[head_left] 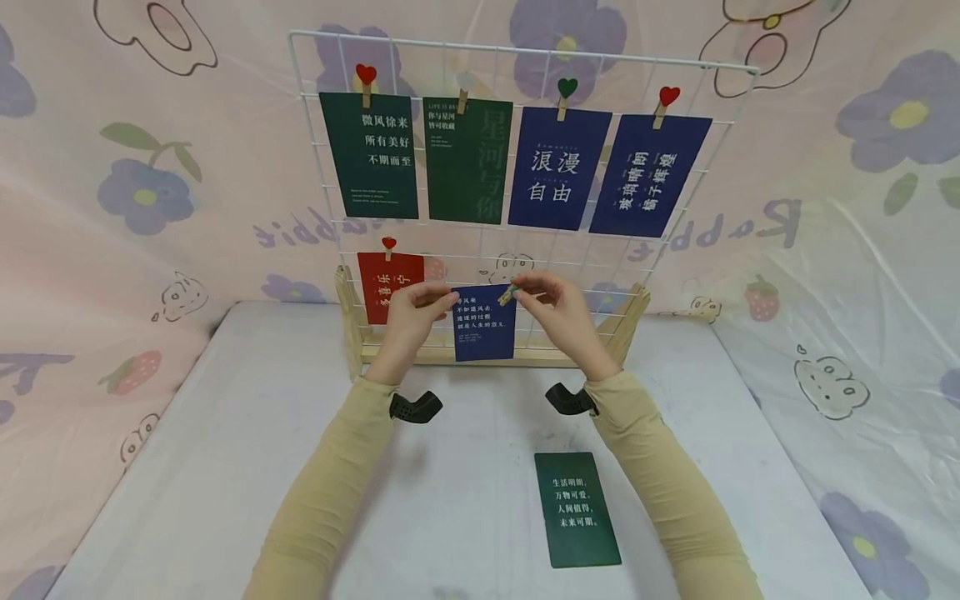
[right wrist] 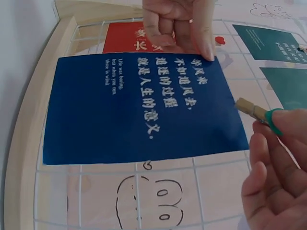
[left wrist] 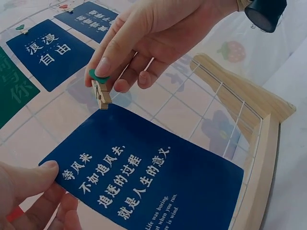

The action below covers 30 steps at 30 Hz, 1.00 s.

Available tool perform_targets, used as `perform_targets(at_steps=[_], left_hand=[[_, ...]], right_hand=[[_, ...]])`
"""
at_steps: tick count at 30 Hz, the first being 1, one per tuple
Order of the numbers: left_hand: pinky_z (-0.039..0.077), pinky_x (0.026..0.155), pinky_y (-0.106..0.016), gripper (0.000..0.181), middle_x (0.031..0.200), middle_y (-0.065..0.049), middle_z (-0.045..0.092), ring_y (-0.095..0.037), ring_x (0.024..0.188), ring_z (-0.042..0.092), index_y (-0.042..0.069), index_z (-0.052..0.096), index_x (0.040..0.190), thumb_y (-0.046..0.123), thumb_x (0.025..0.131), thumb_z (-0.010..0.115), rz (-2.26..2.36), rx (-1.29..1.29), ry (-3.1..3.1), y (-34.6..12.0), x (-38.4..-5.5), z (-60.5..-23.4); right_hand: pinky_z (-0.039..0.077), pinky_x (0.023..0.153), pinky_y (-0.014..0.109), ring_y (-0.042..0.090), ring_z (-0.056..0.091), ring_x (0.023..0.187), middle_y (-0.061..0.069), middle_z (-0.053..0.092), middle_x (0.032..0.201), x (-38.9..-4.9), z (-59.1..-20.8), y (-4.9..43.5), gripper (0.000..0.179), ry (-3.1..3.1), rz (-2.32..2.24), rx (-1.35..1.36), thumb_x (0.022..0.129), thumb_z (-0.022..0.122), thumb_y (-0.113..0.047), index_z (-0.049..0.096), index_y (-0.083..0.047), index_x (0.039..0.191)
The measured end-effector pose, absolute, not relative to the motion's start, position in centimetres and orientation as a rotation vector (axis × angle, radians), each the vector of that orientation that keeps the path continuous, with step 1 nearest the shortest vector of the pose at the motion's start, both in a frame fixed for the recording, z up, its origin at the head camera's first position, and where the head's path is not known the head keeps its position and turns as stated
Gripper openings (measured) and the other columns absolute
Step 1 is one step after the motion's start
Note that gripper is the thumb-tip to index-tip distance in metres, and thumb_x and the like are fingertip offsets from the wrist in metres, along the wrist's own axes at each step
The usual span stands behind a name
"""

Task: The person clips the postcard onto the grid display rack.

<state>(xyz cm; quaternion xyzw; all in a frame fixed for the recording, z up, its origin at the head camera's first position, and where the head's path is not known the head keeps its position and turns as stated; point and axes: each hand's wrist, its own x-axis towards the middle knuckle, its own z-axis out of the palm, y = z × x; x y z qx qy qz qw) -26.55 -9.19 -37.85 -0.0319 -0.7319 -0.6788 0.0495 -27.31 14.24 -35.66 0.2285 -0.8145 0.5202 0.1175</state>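
A blue card (head_left: 484, 325) with white writing is held up before the lower part of a white wire grid (head_left: 525, 52). My left hand (head_left: 417, 315) pinches the card by its upper left corner, between thumb and fingers. In my right hand (head_left: 557, 310), thumb and finger pinch a small wooden clothespin (left wrist: 101, 98) topped by a green heart (right wrist: 274, 120). The clothespin's tip is at the card's top edge, near its upper right corner; whether it bites the card I cannot tell. Behind my left hand hangs a red card (head_left: 372, 287), partly covered.
Across the grid's upper row hang two green cards (head_left: 375, 179) and two blue cards (head_left: 558, 212), each under a heart clothespin. Another green card (head_left: 577, 510) lies on the white table (head_left: 450, 500) at front right. Wooden feet (head_left: 628, 327) support the grid.
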Motion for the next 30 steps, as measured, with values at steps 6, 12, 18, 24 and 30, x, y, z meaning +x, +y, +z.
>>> perform_targets(at_steps=[6, 12, 18, 24, 30], left_hand=[[0.052, 0.086, -0.029, 0.028, 0.107, -0.006, 0.066, -0.020, 0.096, 0.061, 0.006, 0.068, 0.115, 0.021, 0.091, 0.067, -2.054, -0.106, -2.188, -8.8, -27.0, -37.5], [0.052, 0.086, -0.029, 0.028, 0.107, -0.006, 0.065, -0.020, 0.096, 0.059, 0.005, 0.068, 0.115, 0.019, 0.091, 0.067, -2.036, -0.115, -2.137, -8.4, -27.4, -37.5], [0.053, 0.082, -0.027, 0.026, 0.105, -0.005, 0.066, -0.018, 0.092, 0.060, 0.005, 0.070, 0.112, 0.020, 0.090, 0.068, -1.984, -0.125, -2.087, -8.1, -28.0, -37.3], [0.053, 0.080, -0.026, 0.027, 0.103, -0.007, 0.066, -0.018, 0.091, 0.060, 0.002, 0.069, 0.112, 0.018, 0.090, 0.068, -1.939, -0.138, -2.057, -7.6, -28.3, -37.2], [0.053, 0.081, -0.026, 0.025, 0.101, -0.007, 0.065, -0.018, 0.091, 0.060, 0.003, 0.070, 0.111, 0.017, 0.090, 0.068, -1.915, -0.137, -2.050, -7.1, -28.4, -36.9]], right_hand=[[0.049, 0.081, 0.031, 0.018, 0.059, 0.097, 0.007, 0.067, 0.108, -28.0, -35.3, 14.3, 0.026, -2.344, 1.502, 0.654, 0.094, 0.064, -0.017, 0.067, -0.002, 0.115], [0.049, 0.081, 0.030, 0.016, 0.059, 0.096, 0.005, 0.068, 0.109, -28.6, -34.9, 14.2, 0.022, -2.297, 1.462, 0.643, 0.093, 0.065, -0.017, 0.070, -0.005, 0.111], [0.049, 0.079, 0.028, 0.015, 0.060, 0.094, 0.004, 0.068, 0.106, -28.9, -34.4, 14.1, 0.019, -2.263, 1.428, 0.642, 0.093, 0.065, -0.015, 0.070, -0.006, 0.109], [0.049, 0.078, 0.028, 0.014, 0.060, 0.092, 0.005, 0.069, 0.101, -29.2, -34.1, 13.8, 0.017, -2.253, 1.371, 0.626, 0.092, 0.065, -0.014, 0.070, -0.004, 0.106], [0.047, 0.074, 0.027, 0.013, 0.060, 0.090, 0.005, 0.069, 0.098, -29.4, -33.9, 13.2, 0.015, -2.212, 1.348, 0.606, 0.091, 0.066, -0.011, 0.070, -0.003, 0.104]])
